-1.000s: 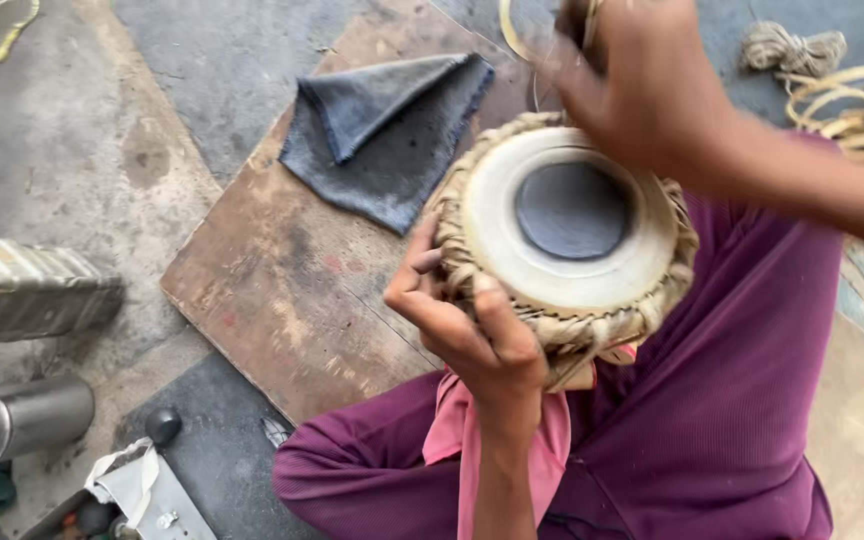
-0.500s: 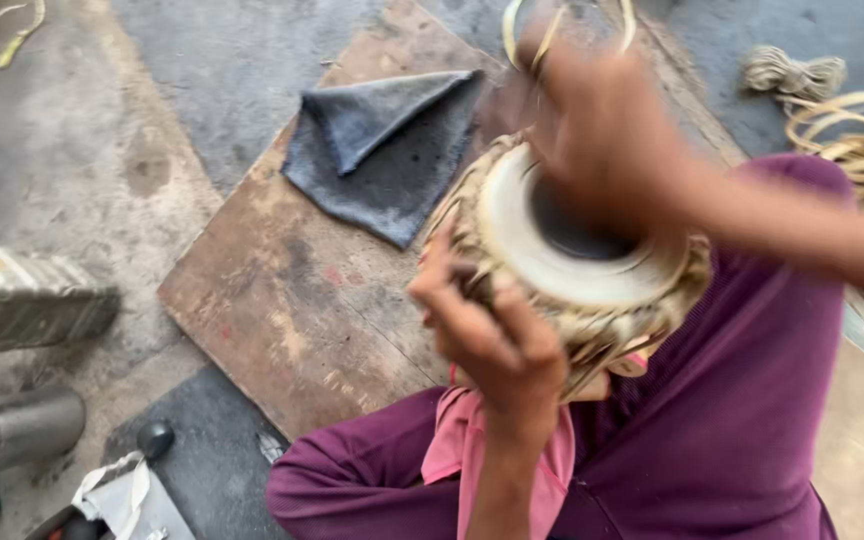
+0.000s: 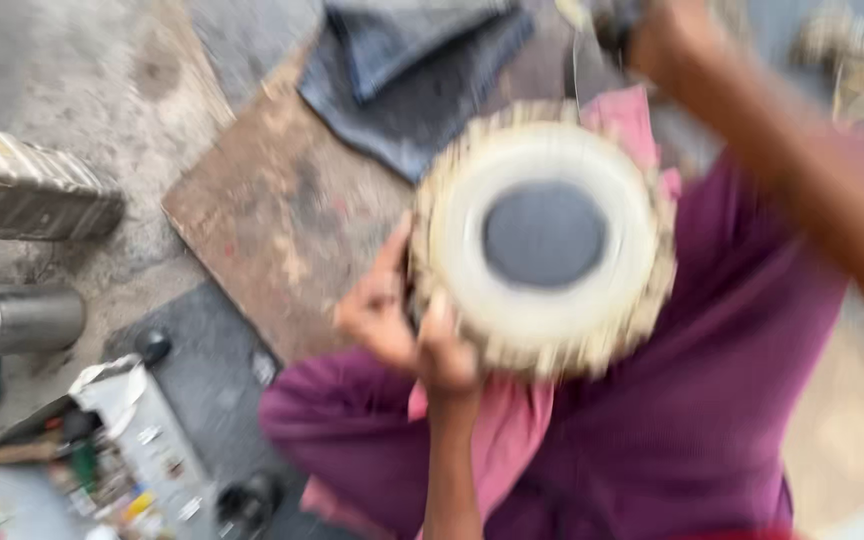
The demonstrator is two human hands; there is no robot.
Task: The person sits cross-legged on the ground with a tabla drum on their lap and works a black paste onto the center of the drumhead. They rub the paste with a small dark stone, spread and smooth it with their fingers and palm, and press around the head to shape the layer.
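Drum (image 3: 544, 240), one item, small hand drum: round pale skin head with a dark grey circular patch at its centre, rim bound in tan woven lacing; seen from above in the head view, heavily blurred. It sat on the lap of a seated person, over purple trousers (image 3: 692, 400) and a pink cloth (image 3: 512, 440) that showed beneath and behind the shell. Left hand (image 3: 407, 325): closed against the drum's near-left side, fingers curled onto the laced rim, gripping it. Right hand (image 3: 667, 35): raised above and beyond the drum at the upper edge of the picture, forearm running down to the right; it appeared closed about something dark, but blur made it impossible to tell the grip for certain or what it held. Surroundings: brown board (image 3: 272, 220) flat on the concrete floor (image 3: 62, 80), just left of the drum; dark grey folded cloth (image 3: 412, 80) lying on the board's far end, near the drum's upper-left edge. Ribbed metal piece (image 3: 22, 195) at far left, well apart from the drum. Plain metal cylinder (image 3: 17, 320) lying on its side below it. Open white box (image 3: 132, 440) of mixed small objects at lower left, contents too blurred to list. Small black round object (image 3: 152, 347) just above the box.
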